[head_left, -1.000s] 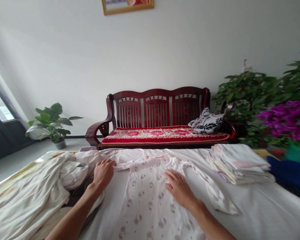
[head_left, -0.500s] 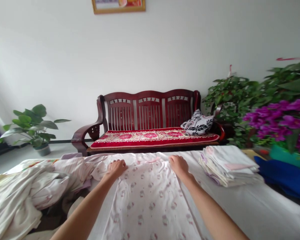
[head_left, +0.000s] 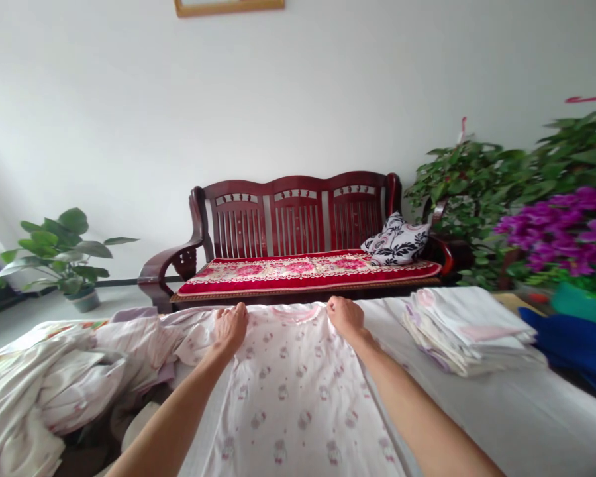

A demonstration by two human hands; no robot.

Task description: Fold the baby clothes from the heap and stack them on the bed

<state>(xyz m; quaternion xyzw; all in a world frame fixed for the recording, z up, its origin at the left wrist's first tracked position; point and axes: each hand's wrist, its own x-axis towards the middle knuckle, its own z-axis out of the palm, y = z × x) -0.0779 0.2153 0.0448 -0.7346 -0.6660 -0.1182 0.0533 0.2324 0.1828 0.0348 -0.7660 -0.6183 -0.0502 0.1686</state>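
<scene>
A white shirt [head_left: 298, 384] with small printed figures and a pink-edged neckline lies spread on the white-covered surface before me, its neck at the far side. My left hand [head_left: 231, 326] grips it at the left shoulder, fingers curled into the cloth. At the right shoulder my right hand [head_left: 346, 315] is closed on the fabric. The left sleeve spreads beyond my left hand; the right sleeve is mostly hidden by my arm. The shirt's lower end runs out of view at the bottom.
A heap of loose clothes [head_left: 69, 384] lies on the left. To the right sits a stack of folded clothes [head_left: 471, 328], with blue cloth [head_left: 571, 351] and purple flowers [head_left: 566, 228] beyond. A wooden bench [head_left: 293, 218] with a patterned pillow [head_left: 398, 240] stands behind.
The shirt's neckline, bunched before, now lies stretched out and visible. My hands have shifted slightly at the shoulders, the left one coming further over the cloth. The view has tilted down slightly.
</scene>
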